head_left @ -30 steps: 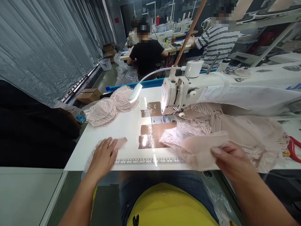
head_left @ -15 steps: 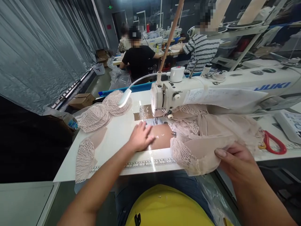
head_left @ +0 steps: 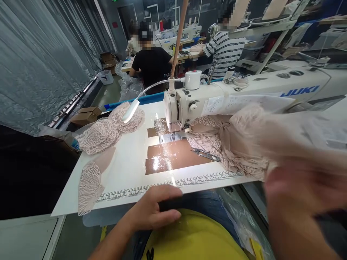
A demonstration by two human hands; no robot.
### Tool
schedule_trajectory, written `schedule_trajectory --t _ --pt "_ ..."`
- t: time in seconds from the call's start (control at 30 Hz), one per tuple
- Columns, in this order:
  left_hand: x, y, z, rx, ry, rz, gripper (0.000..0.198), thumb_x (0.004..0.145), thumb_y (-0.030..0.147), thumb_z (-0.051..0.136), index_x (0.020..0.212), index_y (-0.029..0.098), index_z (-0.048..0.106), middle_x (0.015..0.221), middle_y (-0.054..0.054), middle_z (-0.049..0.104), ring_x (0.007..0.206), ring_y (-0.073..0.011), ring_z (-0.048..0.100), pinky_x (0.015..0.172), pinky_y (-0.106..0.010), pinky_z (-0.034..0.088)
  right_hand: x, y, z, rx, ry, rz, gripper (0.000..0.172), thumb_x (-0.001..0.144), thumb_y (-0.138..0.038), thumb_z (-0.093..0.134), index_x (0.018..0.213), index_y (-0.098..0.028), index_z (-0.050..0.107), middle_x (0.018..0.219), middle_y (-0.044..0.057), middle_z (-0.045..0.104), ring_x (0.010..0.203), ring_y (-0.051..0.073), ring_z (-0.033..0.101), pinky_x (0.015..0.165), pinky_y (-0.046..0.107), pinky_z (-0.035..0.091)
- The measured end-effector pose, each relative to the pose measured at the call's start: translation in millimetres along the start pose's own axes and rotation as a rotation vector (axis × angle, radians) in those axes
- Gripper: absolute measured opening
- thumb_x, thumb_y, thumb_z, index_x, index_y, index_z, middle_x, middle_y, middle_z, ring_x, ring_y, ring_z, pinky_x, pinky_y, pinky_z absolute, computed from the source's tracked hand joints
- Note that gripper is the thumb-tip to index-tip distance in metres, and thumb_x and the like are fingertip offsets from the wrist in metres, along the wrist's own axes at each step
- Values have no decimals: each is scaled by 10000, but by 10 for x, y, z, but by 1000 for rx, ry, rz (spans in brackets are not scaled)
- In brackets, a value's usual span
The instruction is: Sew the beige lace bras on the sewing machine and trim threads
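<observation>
My left hand (head_left: pixel 157 207) is at the table's front edge above my lap, thumb and fingers apart, holding nothing. On the right, my right hand (head_left: pixel 295 187) is smeared by motion. It grips a beige lace fabric piece (head_left: pixel 252 124), blurred and raised over the fabric heap. That heap of beige lace and plain fabric (head_left: pixel 230 144) lies right of the needle area. Thread snips (head_left: pixel 207 154) rest on brown tape (head_left: pixel 173 155) on the table, beside the heap. The sewing machine (head_left: pixel 200 103) stands behind, its needle area over the metal plate (head_left: pixel 169 138).
Stacked lace pieces (head_left: pixel 101 133) lie at the table's left, with a single lace piece (head_left: pixel 90 186) nearer the edge. A ruler strip (head_left: pixel 162 186) runs along the front. A bent lamp (head_left: pixel 131 111) hangs over the stack. Two people work at machines beyond.
My left hand has drawn back from the taped area to the table edge. My right hand has lifted the lace fabric piece up and right, uncovering the snips. The view has shifted slightly.
</observation>
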State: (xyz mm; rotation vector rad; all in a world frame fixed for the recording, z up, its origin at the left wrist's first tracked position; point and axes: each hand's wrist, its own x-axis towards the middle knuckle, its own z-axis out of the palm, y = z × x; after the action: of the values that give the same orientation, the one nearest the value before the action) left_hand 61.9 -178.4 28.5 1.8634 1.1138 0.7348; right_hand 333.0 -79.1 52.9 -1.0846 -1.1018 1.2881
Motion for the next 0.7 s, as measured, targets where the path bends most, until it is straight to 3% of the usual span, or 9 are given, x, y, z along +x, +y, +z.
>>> schedule_trajectory --t 0.07,0.1,0.17,0.23,0.3,0.37,0.53,0.6,0.7 --pt "-85 17 -56 112 187 -47 624 751 359 680 1323 226 468 1348 -118 501 1212 -275 480 1019 -389 394 -114 192 270 -52 -276 20 231 679 -437 701 601 -220 684 588 -4 650 622 156 604 570 253 521" --pt "-116 37 -70 150 207 -70 675 728 355 701 1338 223 442 1363 -122 477 1221 -285 463 1021 -397 386 -169 282 400 -93 -470 31 194 665 -380 724 611 -200 677 584 -17 626 584 141 570 537 246 498" --pt "-163 78 -63 145 137 -132 498 752 349 673 1208 202 535 1162 -96 597 1033 -245 561 887 -344 458 -257 399 615 -162 -807 44 187 731 -345 680 671 -171 647 604 -21 582 559 127 513 516 242 436" --pt "-195 95 -17 71 110 -209 187 839 341 563 919 175 595 790 -19 605 707 -152 551 650 -257 449 -301 420 759 -191 -945 33 219 841 -361 556 765 -161 603 681 -4 562 620 131 497 561 246 406" --pt "-211 82 52 23 209 -243 235 899 324 461 734 167 517 626 23 483 565 -104 431 541 -228 358 -302 386 862 -194 -896 -4 202 863 -367 525 849 -169 559 756 8 553 689 144 500 614 256 403" --pt "-216 55 120 14 348 -216 255 914 303 432 698 169 459 617 32 436 557 -93 384 536 -226 322 -287 371 951 -268 -841 -77 155 827 -310 554 906 -183 513 813 10 545 723 151 496 631 259 395" --pt "-246 9 145 -47 617 -175 292 933 298 397 663 190 371 577 51 326 508 -85 326 499 -225 290 -204 536 1010 -650 -707 -359 157 664 -57 435 721 -203 440 669 -16 485 611 136 420 569 251 317" --pt "-271 3 97 -90 611 -180 310 937 330 389 660 195 366 564 51 302 487 -86 307 477 -230 269 -122 576 930 -699 -699 -382 165 672 -43 408 672 -199 462 635 -9 496 606 139 433 577 257 322" --pt "-289 -2 22 -148 486 -161 342 935 385 379 651 195 369 563 42 301 490 -92 312 478 -239 265 4 515 807 -473 -749 -183 170 727 -88 466 807 -190 577 794 31 612 746 161 553 671 282 414"
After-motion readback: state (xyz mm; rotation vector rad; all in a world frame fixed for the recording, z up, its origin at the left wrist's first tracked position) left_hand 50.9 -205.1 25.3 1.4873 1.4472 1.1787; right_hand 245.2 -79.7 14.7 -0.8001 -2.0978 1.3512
